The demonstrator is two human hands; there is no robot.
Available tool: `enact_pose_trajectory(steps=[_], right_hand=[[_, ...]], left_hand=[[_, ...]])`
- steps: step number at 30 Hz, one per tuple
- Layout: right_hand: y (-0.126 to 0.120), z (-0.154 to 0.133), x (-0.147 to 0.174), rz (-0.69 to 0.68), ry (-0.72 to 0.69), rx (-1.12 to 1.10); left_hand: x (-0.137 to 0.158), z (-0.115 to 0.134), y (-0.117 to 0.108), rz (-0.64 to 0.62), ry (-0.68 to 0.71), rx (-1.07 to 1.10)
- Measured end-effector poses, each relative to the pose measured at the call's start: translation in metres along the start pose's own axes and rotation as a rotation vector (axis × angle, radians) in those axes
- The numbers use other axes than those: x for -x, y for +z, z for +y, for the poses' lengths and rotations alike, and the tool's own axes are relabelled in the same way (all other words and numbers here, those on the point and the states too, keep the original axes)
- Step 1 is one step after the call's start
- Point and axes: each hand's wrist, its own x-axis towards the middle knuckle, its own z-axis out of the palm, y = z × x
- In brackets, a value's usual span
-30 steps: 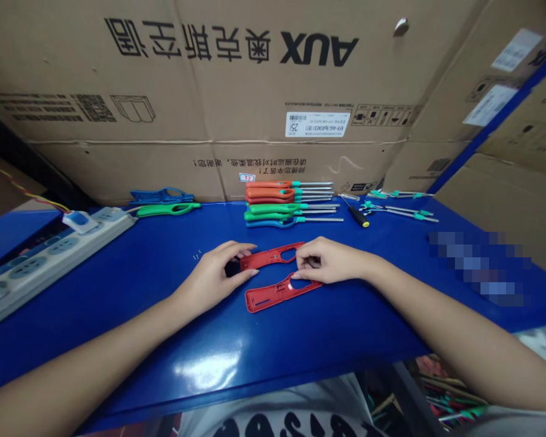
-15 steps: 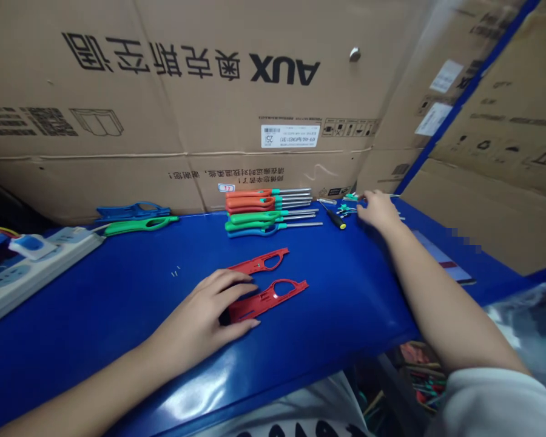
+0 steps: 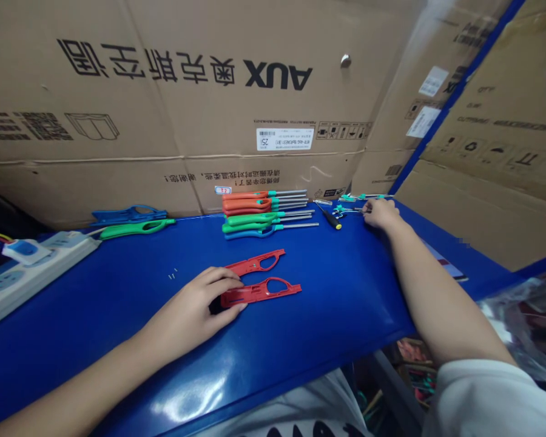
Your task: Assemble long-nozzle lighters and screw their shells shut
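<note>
My left hand (image 3: 195, 312) rests on the table with thumb and fingers closed around the near end of a red lighter shell half (image 3: 255, 293). The shell's open inner side faces up, and the fingers hide its end. Just behind it lies a second red shell half (image 3: 255, 263), partly behind my fingers. At the back right, my right hand (image 3: 382, 215) has its fingertips pinched at a group of thin lighter inner parts (image 3: 341, 209) with teal pieces. What exactly sits between those fingertips is too small to make out.
Assembled lighters (image 3: 250, 206) in orange, green and blue lie stacked at the back, beside a black screwdriver (image 3: 332, 218). Green (image 3: 139, 229) and blue shells (image 3: 127, 215) lie back left, near a power strip (image 3: 40, 267). Cardboard walls (image 3: 186, 121) enclose the blue table (image 3: 327, 303).
My right hand has shifted slightly right, uncovering more of the teal parts, and its fingers have drawn together. The left hand and the near red shell half have turned a little.
</note>
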Motion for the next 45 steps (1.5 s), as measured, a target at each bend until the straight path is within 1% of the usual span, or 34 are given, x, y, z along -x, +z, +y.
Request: enact_pose_trajectory(steps=[2,5,11,13,15,17,19,20,21,22,23,26,27,29,31,34,36,39,42,45], right_hand=[[-0.006,-0.003,0.003,0.044,-0.023,-0.059],[-0.017,-0.01,0.008,0.11,-0.111,-0.189],[-0.036,-0.042,0.031,0.226,-0.368,-0.459],[-0.039,-0.055,0.044,0.241,-0.452,-0.526],[-0.04,-0.07,0.059,0.225,-0.571,-0.596],[-0.038,-0.086,0.078,0.171,-0.769,-0.692],[-0.034,-0.101,0.099,0.105,-0.941,-0.748],[-0.032,-0.109,0.111,0.069,-1.012,-0.766],[-0.029,-0.116,0.122,0.031,-1.062,-0.787],[-0.026,-0.123,0.132,-0.014,-1.104,-0.809],[-0.023,-0.128,0.142,-0.073,-1.137,-0.833],[-0.016,-0.14,0.163,-0.269,-1.157,-0.865],[-0.013,-0.142,0.167,-0.309,-1.153,-0.861],[-0.009,-0.144,0.17,-0.34,-1.147,-0.836],[-0.006,-0.144,0.169,-0.351,-1.153,-0.796],[-0.004,-0.143,0.165,-0.382,-1.187,-0.747],[-0.006,-0.141,0.164,-0.437,-1.222,-0.731],[-0.011,-0.14,0.164,-0.555,-1.259,-0.715],[-0.016,-0.138,0.163,-0.67,-1.286,-0.691],[-0.018,-0.136,0.16,-0.73,-1.321,-0.696]], left_hand=[[-0.002,-0.005,-0.002,0.007,-0.013,0.005],[-0.004,-0.013,-0.004,0.003,-0.036,0.017],[-0.005,-0.025,-0.016,-0.077,-0.082,0.044],[-0.006,-0.026,-0.022,-0.111,-0.103,0.048],[-0.007,-0.024,-0.027,-0.122,-0.117,0.048],[-0.008,-0.019,-0.028,-0.073,-0.13,0.063],[-0.008,-0.013,-0.024,0.043,-0.168,0.126],[-0.008,-0.01,-0.02,0.124,-0.2,0.174],[-0.008,-0.007,-0.016,0.171,-0.234,0.238],[-0.007,-0.004,-0.012,0.191,-0.266,0.319],[-0.007,-0.002,-0.008,0.177,-0.286,0.415],[-0.006,0.006,0.0,0.158,-0.318,0.596],[-0.006,0.008,0.001,0.159,-0.331,0.625],[-0.006,0.011,0.001,0.157,-0.344,0.638],[-0.005,0.014,0.0,0.155,-0.338,0.612],[-0.003,0.016,-0.003,0.186,-0.322,0.542],[-0.003,0.016,-0.004,0.226,-0.315,0.474],[-0.004,0.015,-0.007,0.273,-0.311,0.398],[-0.006,0.012,-0.009,0.289,-0.317,0.396],[-0.007,0.009,-0.008,0.288,-0.329,0.384]])
